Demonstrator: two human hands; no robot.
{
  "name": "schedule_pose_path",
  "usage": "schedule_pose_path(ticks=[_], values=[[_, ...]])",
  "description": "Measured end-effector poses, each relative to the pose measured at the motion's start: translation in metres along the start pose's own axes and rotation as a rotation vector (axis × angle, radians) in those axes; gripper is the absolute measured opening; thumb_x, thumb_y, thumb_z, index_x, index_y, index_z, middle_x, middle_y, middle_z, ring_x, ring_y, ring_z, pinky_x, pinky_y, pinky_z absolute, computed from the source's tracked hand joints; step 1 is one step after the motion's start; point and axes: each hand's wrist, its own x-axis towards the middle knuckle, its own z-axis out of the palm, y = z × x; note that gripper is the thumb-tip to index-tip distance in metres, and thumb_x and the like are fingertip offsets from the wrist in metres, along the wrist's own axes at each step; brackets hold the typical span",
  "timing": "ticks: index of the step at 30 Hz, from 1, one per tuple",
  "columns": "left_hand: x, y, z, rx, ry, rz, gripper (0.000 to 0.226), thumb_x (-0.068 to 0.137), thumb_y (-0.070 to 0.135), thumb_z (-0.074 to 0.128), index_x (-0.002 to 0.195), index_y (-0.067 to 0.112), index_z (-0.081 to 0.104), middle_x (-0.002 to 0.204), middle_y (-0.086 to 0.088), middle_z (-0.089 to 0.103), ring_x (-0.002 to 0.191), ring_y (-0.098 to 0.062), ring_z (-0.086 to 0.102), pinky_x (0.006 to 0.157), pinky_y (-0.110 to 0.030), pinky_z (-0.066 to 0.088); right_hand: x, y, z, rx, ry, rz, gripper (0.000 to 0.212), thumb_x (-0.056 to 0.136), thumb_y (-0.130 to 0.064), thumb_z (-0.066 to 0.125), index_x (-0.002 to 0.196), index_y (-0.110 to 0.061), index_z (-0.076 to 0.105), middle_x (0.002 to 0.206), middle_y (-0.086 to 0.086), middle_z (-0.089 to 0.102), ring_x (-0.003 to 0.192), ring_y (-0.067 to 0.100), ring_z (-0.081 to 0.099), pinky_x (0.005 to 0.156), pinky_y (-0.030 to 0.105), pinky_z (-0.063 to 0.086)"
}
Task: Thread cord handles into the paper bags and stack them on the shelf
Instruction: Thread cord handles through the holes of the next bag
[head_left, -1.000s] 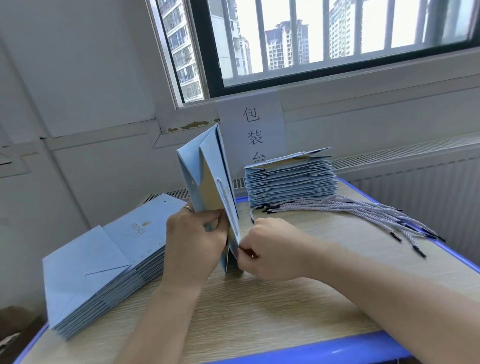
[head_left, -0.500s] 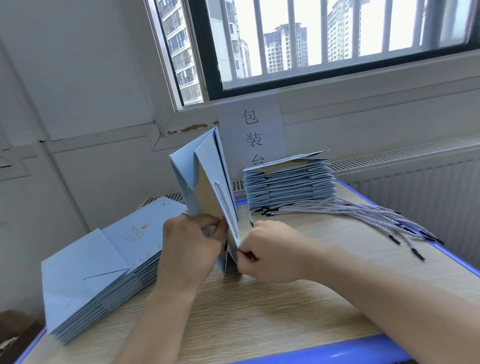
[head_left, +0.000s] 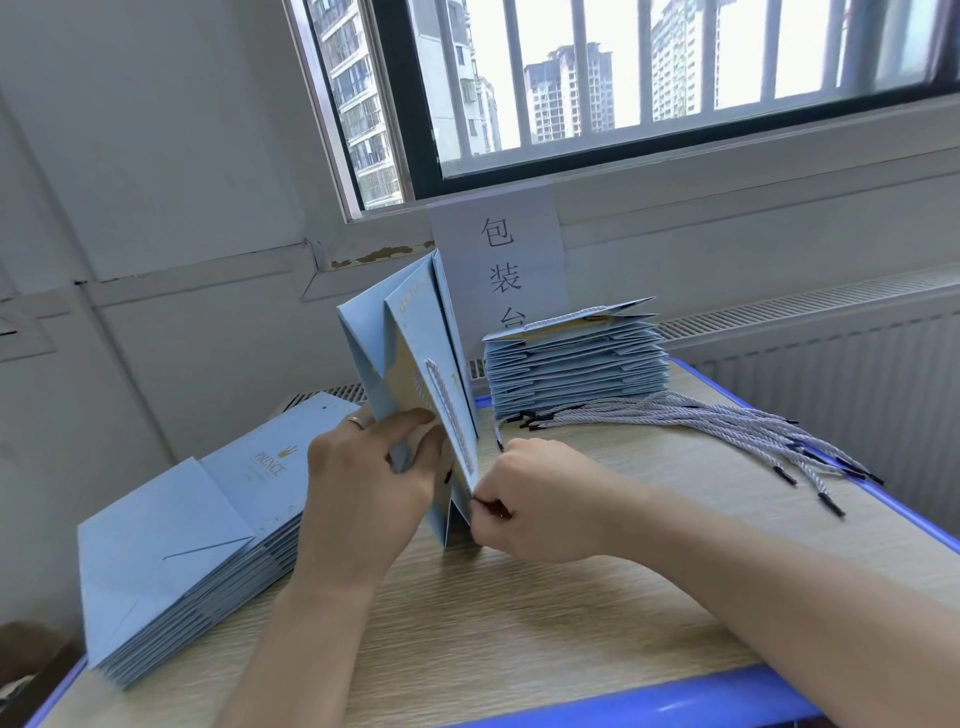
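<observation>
"PRINCE" on the left bag stack (head_left: 260, 467); "包装台" on the wall sign (head_left: 501, 260).

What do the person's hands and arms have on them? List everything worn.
Left hand: one thin ring on a finger. Right hand: no ring visible. No gloves, watch, bracelet or sleeves in view.

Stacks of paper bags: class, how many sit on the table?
2: the left stack at the table edge; the back stack beside the loose cords. None seems hidden.
</observation>
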Motion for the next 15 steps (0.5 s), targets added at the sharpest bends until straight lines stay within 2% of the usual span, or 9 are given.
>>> schedule_pose_path(ticks=[3, 5, 10, 15], values=[[-0.0004, 0.003, -0.0022, -0.016, 0.03, 0.06, 0.015, 0.081, 0.001, 0.076, 0.078, 0.015, 0.078, 0.058, 0.017, 0.05, 0.055, -0.005, 0.044, 0.051, -0.008, 0.03, 0.0003, 0.0004, -0.0002, -0.005, -0.007, -0.003, 0.047, 0.094, -0.027, 0.05, 0.052, -0.01, 0.035, 0.047, 0.002, 0.032, 0.055, 0.028, 0.037, 0.055, 0.034, 0.041], [-0.0001, 0.0029, -0.0021, -0.035, 0.026, 0.06, 0.015, 0.082, 0.0, 0.075, 0.079, 0.014, 0.078, 0.058, 0.02, 0.043, 0.051, -0.002, 0.041, 0.05, -0.007, 0.027, 0.0004, 0.0005, -0.0004, -0.003, -0.014, -0.002, 0.047, 0.094, -0.028, 0.05, 0.052, -0.01, 0.035, 0.047, 0.002, 0.033, 0.054, 0.025, 0.035, 0.056, 0.034, 0.041], [-0.0006, 0.0003, 0.0014, -0.084, 0.017, 0.025, 0.015, 0.082, 0.005, 0.077, 0.08, 0.021, 0.079, 0.058, 0.019, 0.049, 0.052, -0.008, 0.041, 0.049, -0.009, 0.029, 0.0004, 0.0004, -0.0009, 0.007, -0.012, -0.004, 0.046, 0.093, -0.027, 0.051, 0.053, -0.01, 0.035, 0.047, 0.002, 0.032, 0.055, 0.027, 0.035, 0.057, 0.037, 0.044], [-0.0014, -0.0015, 0.0045, -0.167, 0.008, -0.016, 0.012, 0.084, 0.025, 0.068, 0.085, 0.033, 0.076, 0.072, 0.007, 0.066, 0.045, -0.02, 0.038, 0.044, -0.025, 0.035, 0.0009, 0.0006, 0.0012, -0.006, 0.0, -0.011, 0.045, 0.091, -0.026, 0.051, 0.053, -0.009, 0.036, 0.047, 0.002, 0.033, 0.056, 0.028, 0.035, 0.056, 0.037, 0.045]])
